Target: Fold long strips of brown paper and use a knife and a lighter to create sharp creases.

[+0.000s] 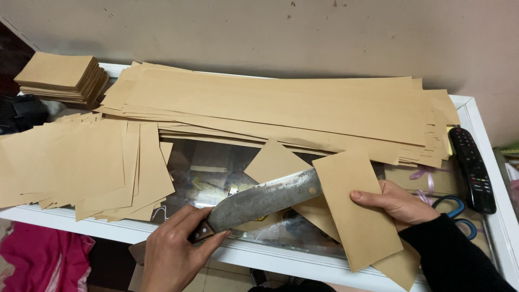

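Left hand (170, 254) clenched around a heavy cleaver's (259, 201) wooden handle, right hand (397, 203) pinning a thin, floppy folded kraft-paper sheet (357, 213) near its edge

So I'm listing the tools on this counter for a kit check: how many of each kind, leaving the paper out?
Knife: 1, in the left hand
Scissors: 1, blue handles, partly hidden
Remote control: 1, black
Total: 3
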